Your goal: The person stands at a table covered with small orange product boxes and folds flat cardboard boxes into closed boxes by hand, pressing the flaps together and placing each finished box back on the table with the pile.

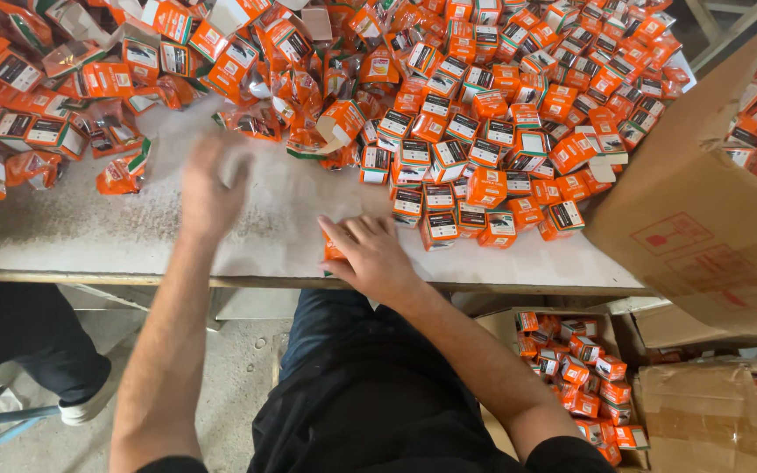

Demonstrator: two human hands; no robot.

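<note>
My right hand (371,254) rests near the table's front edge, its fingers curled over a small orange box (332,251) that is mostly hidden beneath it. My left hand (209,191) is blurred and hovers over the bare grey tabletop (89,228), fingers apart, holding nothing that I can see. Just beyond it lie crumpled orange packets (124,175). Past my right hand stand several small orange cartons (484,188) in a dense heap that covers the far half of the table.
A large tilted cardboard box (703,228) with orange cartons leans at the right. Below the table, an open box (571,368) holds more cartons beside another brown box (703,416). Another person's leg and shoe (37,350) are at the lower left.
</note>
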